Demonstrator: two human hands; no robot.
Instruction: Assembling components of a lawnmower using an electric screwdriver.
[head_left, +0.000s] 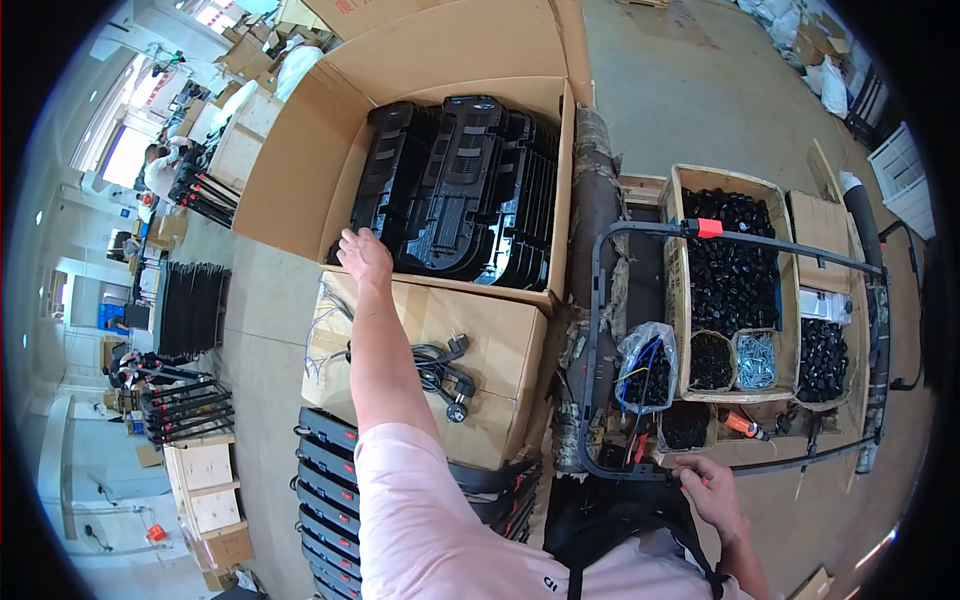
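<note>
My left hand (366,256) reaches over the near edge of a large open cardboard box (300,160). Its fingers are spread apart beside the lower left corner of the black plastic panels (460,190), which stand packed in rows inside. Nothing shows in that hand. At my right, a black tubular frame (770,240) with rounded corners and a red piece on its far bar spans several parts bins. My right hand (708,490) is at the frame's near bar, fingers curled against it. Part of that grip is hidden.
A closed carton (490,340) bearing a coiled black power cable (440,370) stands before me. Stacked black parts (325,500) lie below it. A wooden crate of black pieces (730,265), a tub of screws (755,360) and an orange-handled tool (742,425) are at right. Another person (160,172) is far left.
</note>
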